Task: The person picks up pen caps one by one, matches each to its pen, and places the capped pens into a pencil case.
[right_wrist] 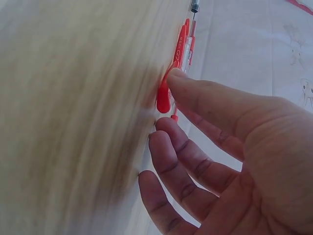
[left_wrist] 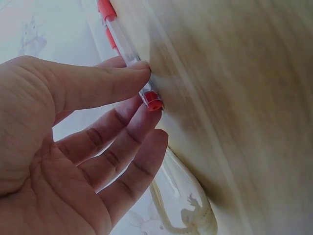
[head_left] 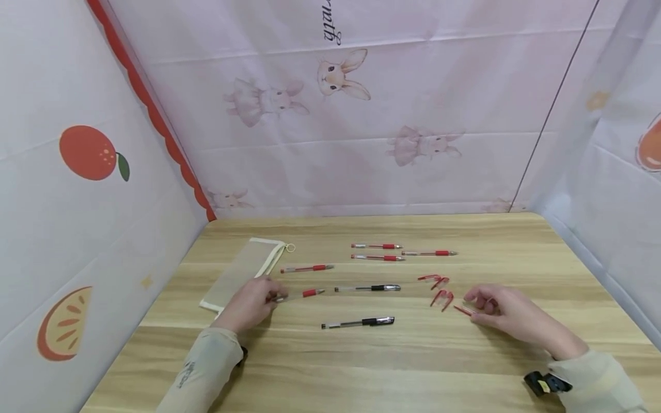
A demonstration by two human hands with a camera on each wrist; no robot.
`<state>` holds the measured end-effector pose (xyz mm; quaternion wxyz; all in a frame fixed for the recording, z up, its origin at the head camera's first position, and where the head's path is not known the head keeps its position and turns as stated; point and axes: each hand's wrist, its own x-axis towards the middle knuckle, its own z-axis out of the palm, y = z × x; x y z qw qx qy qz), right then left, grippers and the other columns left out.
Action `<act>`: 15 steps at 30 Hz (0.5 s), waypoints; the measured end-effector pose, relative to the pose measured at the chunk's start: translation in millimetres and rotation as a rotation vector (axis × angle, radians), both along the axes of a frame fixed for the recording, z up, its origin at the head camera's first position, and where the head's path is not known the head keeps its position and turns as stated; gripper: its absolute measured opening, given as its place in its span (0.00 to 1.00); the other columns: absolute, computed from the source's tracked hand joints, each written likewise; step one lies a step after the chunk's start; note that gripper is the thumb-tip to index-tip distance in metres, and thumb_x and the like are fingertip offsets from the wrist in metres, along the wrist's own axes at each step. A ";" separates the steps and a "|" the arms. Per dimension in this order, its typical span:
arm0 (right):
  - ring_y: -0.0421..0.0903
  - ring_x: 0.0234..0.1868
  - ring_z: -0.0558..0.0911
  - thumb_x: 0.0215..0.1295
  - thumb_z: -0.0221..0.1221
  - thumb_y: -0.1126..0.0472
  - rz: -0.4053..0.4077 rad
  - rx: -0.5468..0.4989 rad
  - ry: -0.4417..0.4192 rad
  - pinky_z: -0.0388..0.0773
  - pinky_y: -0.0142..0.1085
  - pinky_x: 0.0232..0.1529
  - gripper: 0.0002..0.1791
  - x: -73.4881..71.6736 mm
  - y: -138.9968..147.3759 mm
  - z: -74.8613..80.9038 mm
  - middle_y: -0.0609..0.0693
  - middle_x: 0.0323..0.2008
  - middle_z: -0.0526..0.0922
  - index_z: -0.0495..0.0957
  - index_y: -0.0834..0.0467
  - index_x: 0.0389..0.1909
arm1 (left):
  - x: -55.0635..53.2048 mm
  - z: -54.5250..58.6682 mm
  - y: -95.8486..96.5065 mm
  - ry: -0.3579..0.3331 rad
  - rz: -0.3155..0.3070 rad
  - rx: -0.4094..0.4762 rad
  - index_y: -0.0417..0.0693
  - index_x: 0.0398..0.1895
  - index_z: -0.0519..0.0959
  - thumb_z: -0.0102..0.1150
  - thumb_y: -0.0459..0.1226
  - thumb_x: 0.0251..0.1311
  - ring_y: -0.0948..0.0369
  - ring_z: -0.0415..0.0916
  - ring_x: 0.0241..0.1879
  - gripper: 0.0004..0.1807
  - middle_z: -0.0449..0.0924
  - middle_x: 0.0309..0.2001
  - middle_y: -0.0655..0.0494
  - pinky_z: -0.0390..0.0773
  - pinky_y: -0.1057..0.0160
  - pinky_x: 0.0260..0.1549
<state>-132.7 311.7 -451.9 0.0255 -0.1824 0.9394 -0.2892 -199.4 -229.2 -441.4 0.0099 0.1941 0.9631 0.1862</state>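
Observation:
My left hand (head_left: pixel 254 303) pinches the rear end of a clear pen with a red grip (left_wrist: pixel 128 46) between thumb and fingers, low over the table. That pen has no cap on, and its red end plug shows in the left wrist view. On the right, my right hand (head_left: pixel 508 315) holds a red pen cap (right_wrist: pixel 168 85) between thumb and forefinger, the other fingers loosely bent. Several loose red caps (head_left: pixel 442 298) lie just left of that hand. Between the hands are two capped black pens, one farther back (head_left: pixel 368 288) and one nearer (head_left: pixel 357 323).
An uncapped red pen (head_left: pixel 307 268) lies beyond my left hand. Further red pens (head_left: pixel 377 246) lie at the back of the wooden table (head_left: pixel 413 373). A cream zip pouch (head_left: pixel 237 272) is under and beside the left hand. Printed cloth walls (head_left: pixel 310 178) enclose the table.

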 end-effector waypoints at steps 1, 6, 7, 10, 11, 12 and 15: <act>0.30 0.33 0.76 0.67 0.73 0.59 -0.001 0.003 -0.005 0.78 0.31 0.35 0.15 0.2 0.0 -0.2 0.40 0.35 0.83 0.84 0.56 0.52 | -0.6 0.3 0.1 -0.002 0.000 0.003 0.48 0.43 0.92 0.70 0.21 0.60 0.58 0.80 0.39 0.15 0.87 0.38 0.54 0.84 0.53 0.44; 0.30 0.33 0.75 0.67 0.73 0.61 -0.010 0.006 -0.024 0.77 0.31 0.35 0.14 0.3 -0.5 0.1 0.41 0.34 0.82 0.84 0.57 0.51 | -4.7 -0.8 0.1 -0.017 0.007 0.009 0.49 0.40 0.92 0.71 0.22 0.59 0.60 0.79 0.37 0.14 0.86 0.36 0.56 0.83 0.56 0.42; 0.30 0.33 0.75 0.67 0.72 0.61 -0.009 0.005 -0.030 0.77 0.31 0.35 0.14 0.2 -0.4 0.2 0.41 0.34 0.82 0.84 0.57 0.51 | -5.1 -0.9 0.2 -0.020 0.006 0.009 0.49 0.40 0.92 0.71 0.22 0.59 0.61 0.79 0.37 0.14 0.86 0.36 0.56 0.83 0.56 0.41; 0.30 0.33 0.76 0.67 0.72 0.61 -0.010 0.008 -0.036 0.78 0.30 0.35 0.12 0.2 -0.7 0.0 0.41 0.36 0.84 0.85 0.56 0.50 | -5.3 -1.3 0.4 -0.030 0.001 0.011 0.50 0.39 0.92 0.71 0.22 0.60 0.62 0.79 0.36 0.13 0.86 0.36 0.57 0.82 0.57 0.40; 0.30 0.33 0.76 0.67 0.72 0.61 -0.010 0.009 -0.037 0.78 0.30 0.35 0.12 0.1 -0.9 -0.2 0.41 0.37 0.85 0.85 0.56 0.49 | -5.3 -1.4 0.3 -0.030 -0.001 0.013 0.49 0.39 0.92 0.71 0.22 0.60 0.62 0.79 0.36 0.13 0.86 0.35 0.57 0.82 0.58 0.40; 0.29 0.34 0.76 0.67 0.72 0.61 -0.012 0.012 -0.033 0.78 0.30 0.35 0.11 -0.2 -1.1 -0.3 0.41 0.37 0.85 0.85 0.55 0.48 | -5.1 -1.3 0.3 -0.032 -0.002 0.017 0.49 0.39 0.92 0.71 0.22 0.60 0.62 0.79 0.35 0.13 0.86 0.35 0.57 0.82 0.58 0.40; 0.29 0.34 0.76 0.67 0.73 0.61 -0.015 0.023 -0.019 0.78 0.30 0.35 0.10 -1.0 -1.9 -0.6 0.41 0.38 0.86 0.86 0.54 0.46 | -4.7 -1.0 0.0 -0.027 -0.003 0.022 0.49 0.38 0.92 0.70 0.22 0.60 0.62 0.79 0.35 0.13 0.86 0.35 0.56 0.82 0.58 0.39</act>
